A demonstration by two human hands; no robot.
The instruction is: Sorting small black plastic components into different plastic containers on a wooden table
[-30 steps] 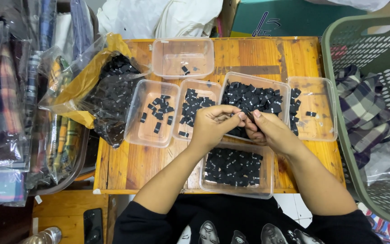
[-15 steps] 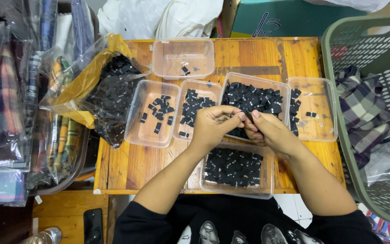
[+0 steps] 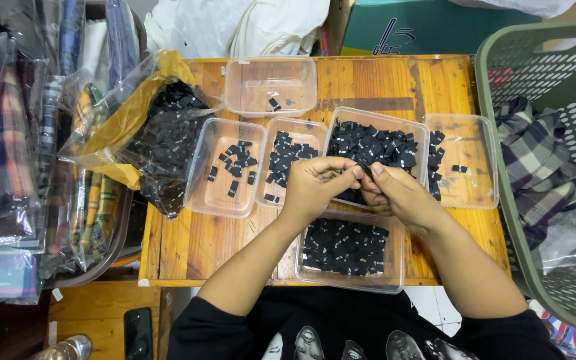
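My left hand (image 3: 318, 183) and my right hand (image 3: 395, 192) meet above the wooden table (image 3: 188, 243), fingertips pinched together on a small black fabric label (image 3: 366, 169). Right behind them lies a clear plastic tray (image 3: 375, 115) heaped with black labels. Under my wrists, a second clear tray (image 3: 345, 285) holds a flat layer of the same labels. Left of my hands, two more trays (image 3: 198, 193) (image 3: 267, 200) hold fewer labels.
A clear bag (image 3: 161, 143) stuffed with black labels lies at the table's left. A nearly bare tray (image 3: 271, 83) sits at the back, another (image 3: 475, 173) at the right. A green laundry basket (image 3: 501, 167) with plaid cloth stands on the right; bagged fabrics pile up on the left.
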